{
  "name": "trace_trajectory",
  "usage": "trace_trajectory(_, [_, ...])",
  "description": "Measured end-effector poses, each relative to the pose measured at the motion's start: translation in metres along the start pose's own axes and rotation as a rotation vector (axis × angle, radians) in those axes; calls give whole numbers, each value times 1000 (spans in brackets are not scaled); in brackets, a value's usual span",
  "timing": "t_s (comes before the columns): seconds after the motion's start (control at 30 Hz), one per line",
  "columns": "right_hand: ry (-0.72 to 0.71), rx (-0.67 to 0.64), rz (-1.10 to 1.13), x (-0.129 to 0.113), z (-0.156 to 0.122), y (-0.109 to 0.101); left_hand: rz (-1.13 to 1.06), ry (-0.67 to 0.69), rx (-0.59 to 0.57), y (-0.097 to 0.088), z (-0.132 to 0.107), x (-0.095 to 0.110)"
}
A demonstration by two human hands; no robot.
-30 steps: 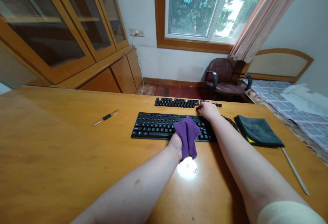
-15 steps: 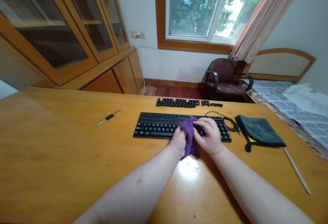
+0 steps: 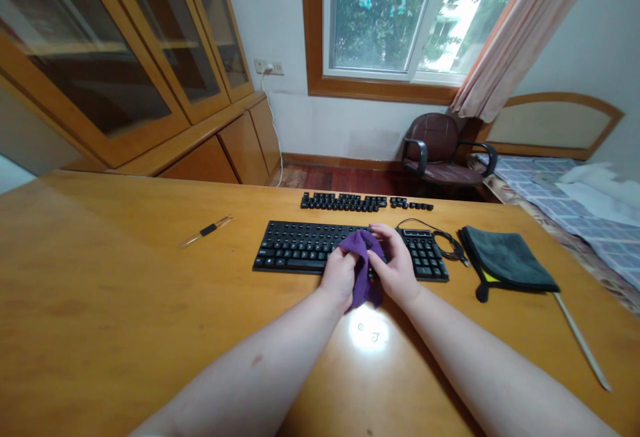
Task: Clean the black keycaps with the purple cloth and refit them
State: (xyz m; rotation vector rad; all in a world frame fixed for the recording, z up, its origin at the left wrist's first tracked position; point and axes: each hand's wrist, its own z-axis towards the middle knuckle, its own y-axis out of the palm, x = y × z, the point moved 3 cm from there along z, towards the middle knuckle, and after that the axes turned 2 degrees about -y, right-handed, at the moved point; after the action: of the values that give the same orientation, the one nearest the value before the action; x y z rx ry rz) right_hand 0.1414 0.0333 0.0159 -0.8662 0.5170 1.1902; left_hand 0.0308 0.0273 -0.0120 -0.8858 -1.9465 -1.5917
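My left hand [image 3: 340,277] grips a crumpled purple cloth [image 3: 361,270] from below and left. My right hand [image 3: 395,267] closes on the cloth's right side, its fingertips over the keyboard. Both hands sit at the near edge of a black computer keyboard [image 3: 300,247], and they hide its middle keys. The keyboard's top row looks bare. Behind it lies a line of loose black keycaps [image 3: 345,202] on the wooden desk [image 3: 125,290].
A black cable [image 3: 443,240] coils to the keyboard's right, next to a folded grey cloth [image 3: 505,260]. A clear pen-like stick [image 3: 206,229] lies at left, a thin pale rod [image 3: 583,340] at right. Behind the desk are a glass-fronted cabinet [image 3: 90,50] and a brown chair [image 3: 435,150].
My right hand has come from the keycap row, down and left, onto the purple cloth. The cloth has shifted slightly left with both hands on it.
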Motion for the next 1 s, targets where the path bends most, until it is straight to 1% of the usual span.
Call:
trace_trajectory(0.1, [189, 48, 137, 8, -1, 4, 25, 111, -14, 1, 0, 4])
trace_trajectory(0.17, [327, 52, 244, 11, 0, 6, 27, 174, -6, 2, 0, 7])
trace_trajectory(0.27, [531, -24, 450, 12, 1, 12, 31, 193, 30, 0, 1, 8])
trace_trajectory(0.37, [655, -71, 582, 12, 1, 16, 26, 188, 51, -2, 2, 8])
trace_trajectory(0.43, [668, -47, 600, 14, 1, 16, 2, 183, 58, -3, 3, 8])
trace_trajectory(0.53, [622, 61, 638, 16, 2, 11, -19, 170, 44, -1, 3, 9])
trace_trajectory(0.67, [570, 145, 795, 14, 7, 10, -17, 133, 25, 2, 4, 8])
trace_trajectory(0.77, [585, 203, 836, 13, 8, 12, -8, 124, 42, 0, 5, 7])
trace_trajectory(0.83, [627, 185, 821, 14, 7, 15, 1, 117, 49, -2, 6, 5])
trace_trajectory(0.9, [669, 117, 819, 13, 5, 19, 3, 112, 55, -5, 6, 4])
trace_trajectory(1.0, [732, 27, 880, 12, 2, 22, 16, 111, 36, -8, 6, 2])
